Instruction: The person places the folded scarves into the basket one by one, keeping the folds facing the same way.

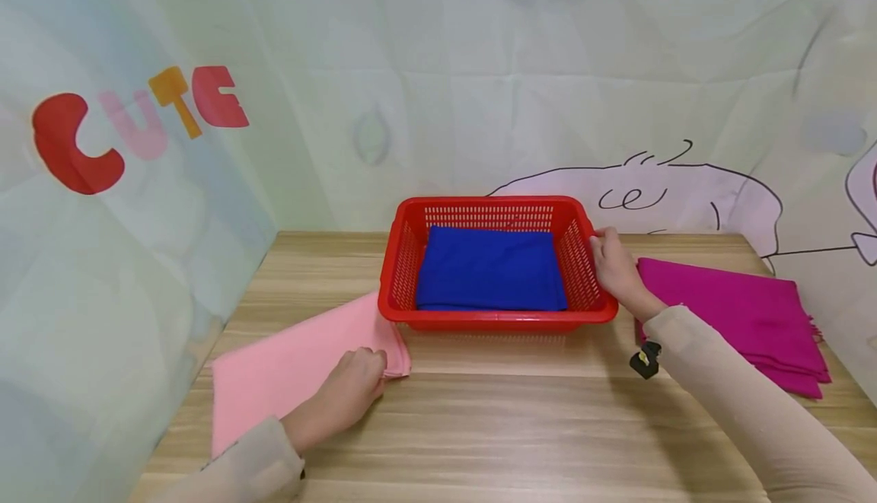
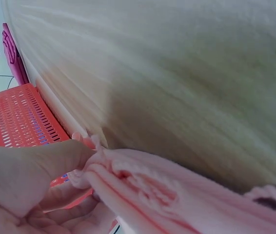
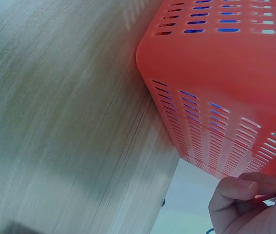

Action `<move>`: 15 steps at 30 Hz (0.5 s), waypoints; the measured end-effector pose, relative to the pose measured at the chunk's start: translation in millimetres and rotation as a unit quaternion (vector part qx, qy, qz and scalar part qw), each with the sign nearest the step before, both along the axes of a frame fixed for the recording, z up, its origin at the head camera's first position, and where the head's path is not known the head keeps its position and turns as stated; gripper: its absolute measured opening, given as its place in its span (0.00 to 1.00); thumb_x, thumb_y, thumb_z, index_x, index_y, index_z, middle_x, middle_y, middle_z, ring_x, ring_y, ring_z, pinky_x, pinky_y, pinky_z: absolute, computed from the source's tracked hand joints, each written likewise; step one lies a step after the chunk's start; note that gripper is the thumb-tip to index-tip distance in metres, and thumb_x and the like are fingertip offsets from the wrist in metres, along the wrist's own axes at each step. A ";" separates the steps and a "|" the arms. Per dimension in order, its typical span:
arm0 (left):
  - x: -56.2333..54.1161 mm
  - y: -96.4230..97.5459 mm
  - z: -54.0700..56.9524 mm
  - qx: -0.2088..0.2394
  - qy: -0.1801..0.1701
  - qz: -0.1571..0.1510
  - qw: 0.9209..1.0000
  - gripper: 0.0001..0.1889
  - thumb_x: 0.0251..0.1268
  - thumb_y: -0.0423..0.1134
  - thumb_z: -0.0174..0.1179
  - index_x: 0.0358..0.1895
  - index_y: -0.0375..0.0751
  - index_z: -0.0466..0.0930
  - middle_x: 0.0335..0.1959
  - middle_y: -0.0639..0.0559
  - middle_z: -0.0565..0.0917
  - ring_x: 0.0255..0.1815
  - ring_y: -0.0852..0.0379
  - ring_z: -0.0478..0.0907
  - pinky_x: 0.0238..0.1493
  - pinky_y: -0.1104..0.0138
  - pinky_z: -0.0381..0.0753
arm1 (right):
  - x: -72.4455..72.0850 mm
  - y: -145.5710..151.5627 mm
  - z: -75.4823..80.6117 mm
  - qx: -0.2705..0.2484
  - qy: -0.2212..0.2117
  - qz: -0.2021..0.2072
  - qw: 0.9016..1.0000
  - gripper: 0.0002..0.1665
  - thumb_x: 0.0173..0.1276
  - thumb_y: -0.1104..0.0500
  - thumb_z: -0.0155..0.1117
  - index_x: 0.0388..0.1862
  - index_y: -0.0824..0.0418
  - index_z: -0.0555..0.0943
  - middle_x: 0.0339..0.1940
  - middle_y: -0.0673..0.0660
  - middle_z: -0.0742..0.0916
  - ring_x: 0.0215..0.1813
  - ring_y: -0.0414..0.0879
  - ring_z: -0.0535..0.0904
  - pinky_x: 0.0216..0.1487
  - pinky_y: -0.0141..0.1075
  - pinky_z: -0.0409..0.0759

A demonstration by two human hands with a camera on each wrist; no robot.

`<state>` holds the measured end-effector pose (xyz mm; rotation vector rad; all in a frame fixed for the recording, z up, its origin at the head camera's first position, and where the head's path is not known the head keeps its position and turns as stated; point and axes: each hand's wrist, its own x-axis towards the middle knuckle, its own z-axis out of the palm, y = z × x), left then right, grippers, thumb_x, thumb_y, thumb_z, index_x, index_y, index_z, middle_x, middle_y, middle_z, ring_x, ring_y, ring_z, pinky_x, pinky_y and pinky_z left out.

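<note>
Running lengthwise along the back edge of the desk [image 1: 493,419], red slotted basket [image 1: 499,316]; right hand [image 1: 619,269] grips its rim, left hand [image 1: 347,389] pinches slanted pink cloth [image 1: 291,370]

Three cloths [image 1: 291,370] [image 1: 489,271] [image 1: 729,316], one basket [image 1: 496,316] and two hands [image 1: 346,389] [image 1: 620,275] are being shown; two sleeves [image 1: 240,469] [image 1: 747,404], one bench [image 1: 507,419] and four letters [image 1: 58,145] [image 1: 152,141] [image 1: 180,103] [image 1: 205,100] are being seen.

The left forearm [image 1: 243,461] reaches in from the lower left, the left grip [image 1: 346,390] back upward, thumb [image 2: 62,158] and fingers pinching. The right arm [image 1: 743,404] extends farther forward from the lower right, the right grip [image 1: 617,269] closed, its fingers [image 3: 231,191] curled.
</note>
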<state>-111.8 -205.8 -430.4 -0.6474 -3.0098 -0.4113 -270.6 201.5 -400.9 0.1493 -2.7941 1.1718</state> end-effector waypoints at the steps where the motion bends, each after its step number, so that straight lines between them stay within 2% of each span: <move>1: 0.8 0.2 0.0 0.000 0.001 0.001 1.000 0.12 0.51 0.18 0.60 0.21 0.37 0.71 0.15 0.52 0.66 0.18 0.57 0.64 0.18 0.66 0.67 | 0.1 -0.2 0.1 -0.001 0.000 0.001 1.000 0.25 0.84 0.57 0.35 0.65 0.78 0.60 0.38 0.71 0.77 0.40 0.62 0.75 0.44 0.54 0.76; 15: 7.8 2.1 -1.1 -0.006 0.023 -0.004 1.000 0.12 0.46 0.19 0.62 0.20 0.37 0.70 0.15 0.51 0.68 0.17 0.54 0.67 0.17 0.63 0.70 | -0.6 0.1 1.0 0.002 -0.005 0.003 1.000 0.25 0.84 0.57 0.35 0.65 0.78 0.61 0.36 0.69 0.76 0.38 0.61 0.76 0.41 0.52 0.77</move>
